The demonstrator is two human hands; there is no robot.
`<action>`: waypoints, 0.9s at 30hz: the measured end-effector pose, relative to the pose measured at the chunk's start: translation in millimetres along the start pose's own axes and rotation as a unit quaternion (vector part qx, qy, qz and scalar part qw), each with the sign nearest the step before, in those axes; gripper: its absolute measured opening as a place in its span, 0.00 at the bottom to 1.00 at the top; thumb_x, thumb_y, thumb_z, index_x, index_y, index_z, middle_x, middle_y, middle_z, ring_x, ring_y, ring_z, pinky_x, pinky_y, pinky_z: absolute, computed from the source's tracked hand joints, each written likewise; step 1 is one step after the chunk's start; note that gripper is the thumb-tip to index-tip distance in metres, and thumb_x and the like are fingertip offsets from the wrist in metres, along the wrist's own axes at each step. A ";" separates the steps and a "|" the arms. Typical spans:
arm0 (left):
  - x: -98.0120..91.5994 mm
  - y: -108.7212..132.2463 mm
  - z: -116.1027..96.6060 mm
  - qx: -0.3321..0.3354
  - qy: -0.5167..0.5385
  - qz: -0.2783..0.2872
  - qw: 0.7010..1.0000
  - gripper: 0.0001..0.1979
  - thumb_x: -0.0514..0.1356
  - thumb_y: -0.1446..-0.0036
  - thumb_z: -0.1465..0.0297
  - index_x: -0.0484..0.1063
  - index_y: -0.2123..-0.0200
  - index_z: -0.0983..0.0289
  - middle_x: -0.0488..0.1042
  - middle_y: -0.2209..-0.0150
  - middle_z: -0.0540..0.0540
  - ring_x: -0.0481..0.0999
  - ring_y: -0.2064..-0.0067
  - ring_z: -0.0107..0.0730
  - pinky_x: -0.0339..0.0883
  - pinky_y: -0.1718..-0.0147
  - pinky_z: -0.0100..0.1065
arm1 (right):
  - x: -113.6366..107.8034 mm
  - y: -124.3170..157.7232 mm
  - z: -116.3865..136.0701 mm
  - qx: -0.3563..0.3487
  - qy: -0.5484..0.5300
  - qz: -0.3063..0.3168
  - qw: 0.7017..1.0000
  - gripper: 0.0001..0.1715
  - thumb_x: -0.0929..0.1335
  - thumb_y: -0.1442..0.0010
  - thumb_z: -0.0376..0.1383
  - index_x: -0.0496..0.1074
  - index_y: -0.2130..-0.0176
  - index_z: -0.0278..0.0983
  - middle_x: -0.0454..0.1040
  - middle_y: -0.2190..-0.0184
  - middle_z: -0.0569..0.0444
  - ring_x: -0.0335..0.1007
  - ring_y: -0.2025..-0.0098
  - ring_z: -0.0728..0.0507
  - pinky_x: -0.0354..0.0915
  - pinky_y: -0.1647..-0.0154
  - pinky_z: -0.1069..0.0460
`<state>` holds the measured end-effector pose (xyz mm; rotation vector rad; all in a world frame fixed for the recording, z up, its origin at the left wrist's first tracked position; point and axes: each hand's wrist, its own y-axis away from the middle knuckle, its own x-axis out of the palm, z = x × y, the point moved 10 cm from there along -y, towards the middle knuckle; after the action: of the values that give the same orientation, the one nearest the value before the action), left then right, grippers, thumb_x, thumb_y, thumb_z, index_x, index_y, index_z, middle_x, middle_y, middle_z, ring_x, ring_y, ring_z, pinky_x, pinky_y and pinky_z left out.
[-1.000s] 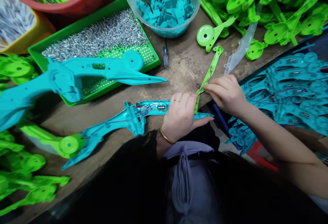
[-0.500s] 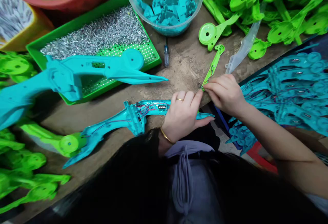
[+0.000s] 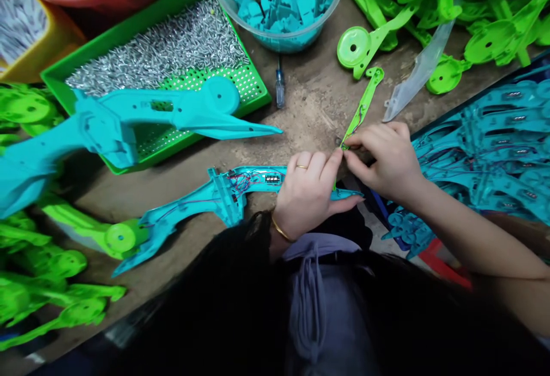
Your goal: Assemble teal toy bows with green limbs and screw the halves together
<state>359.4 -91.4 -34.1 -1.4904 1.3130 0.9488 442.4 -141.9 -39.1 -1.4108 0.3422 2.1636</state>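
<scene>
My left hand (image 3: 307, 192) is closed over the right end of a blue plastic shell half (image 3: 200, 198), which lies inner side up with thin wires and a small metal contact block showing. Its index fingertip presses at the lower end of a narrow green plastic piece (image 3: 364, 101), which carries fine wires. My right hand (image 3: 384, 158) pinches at that same lower end, thumb and forefinger close together; what lies between the fingertips is too small to make out. The left palm hides where the green piece meets the blue shell.
A closed blue plastic shell (image 3: 158, 112) lies across a green tray (image 3: 253, 98) of small metal pins. Behind are a clear tub (image 3: 287, 43) of blue parts and a screwdriver (image 3: 280, 89). Green parts (image 3: 490, 40) pile up back right; wired blue shells (image 3: 494, 152) fill the right.
My right fingers have shifted slightly and the hand looks a little more opened out. My left hand stays at the blue shell. The view has moved slightly.
</scene>
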 end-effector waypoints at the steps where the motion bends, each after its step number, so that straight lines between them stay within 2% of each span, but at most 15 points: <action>1: 0.0 0.2 0.0 0.000 0.002 -0.001 1.000 0.40 0.52 0.45 0.43 0.68 0.47 0.73 0.70 0.64 0.60 0.66 0.61 0.42 0.59 0.59 0.39 | 1.2 0.0 -0.4 0.013 -0.003 0.001 1.000 0.08 0.63 0.39 0.39 0.70 0.64 0.38 0.75 0.67 0.54 0.68 0.62 0.44 0.53 0.54 0.46; 8: 2.0 1.7 1.4 -0.007 0.017 0.005 1.000 0.39 0.53 0.45 0.43 0.67 0.45 0.72 0.70 0.63 0.60 0.65 0.60 0.43 0.59 0.59 0.40 | 5.3 4.6 -4.6 0.095 -0.016 -0.025 0.995 0.05 0.64 0.42 0.37 0.66 0.64 0.38 0.71 0.70 0.56 0.66 0.66 0.45 0.52 0.58 0.47; 14: -1.3 0.8 -0.5 0.000 0.015 -0.007 1.000 0.39 0.54 0.45 0.44 0.68 0.46 0.73 0.69 0.64 0.61 0.66 0.60 0.44 0.59 0.59 0.41 | 7.3 1.0 -2.2 0.107 0.001 0.002 0.994 0.05 0.64 0.42 0.38 0.66 0.67 0.39 0.71 0.70 0.56 0.65 0.65 0.45 0.51 0.59 0.48; 18: -3.2 0.7 0.8 -0.001 0.027 -0.018 0.999 0.38 0.53 0.43 0.45 0.67 0.47 0.74 0.70 0.64 0.61 0.67 0.61 0.43 0.59 0.58 0.40 | 8.7 -3.7 -4.7 0.131 -0.011 0.023 0.991 0.03 0.65 0.45 0.36 0.65 0.69 0.38 0.69 0.72 0.57 0.63 0.70 0.47 0.50 0.61 0.48; 27: -8.2 3.3 3.8 -0.001 0.056 -0.067 0.996 0.36 0.52 0.44 0.44 0.67 0.51 0.73 0.72 0.63 0.61 0.69 0.60 0.41 0.61 0.59 0.39 | 11.3 -8.6 -4.2 0.152 -0.022 0.010 0.988 0.04 0.64 0.47 0.33 0.63 0.73 0.38 0.67 0.73 0.58 0.62 0.70 0.48 0.48 0.64 0.49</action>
<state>355.1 -85.5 -27.9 -1.6324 1.2723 0.7906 446.9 -133.5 -50.5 -1.1924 0.6430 2.0505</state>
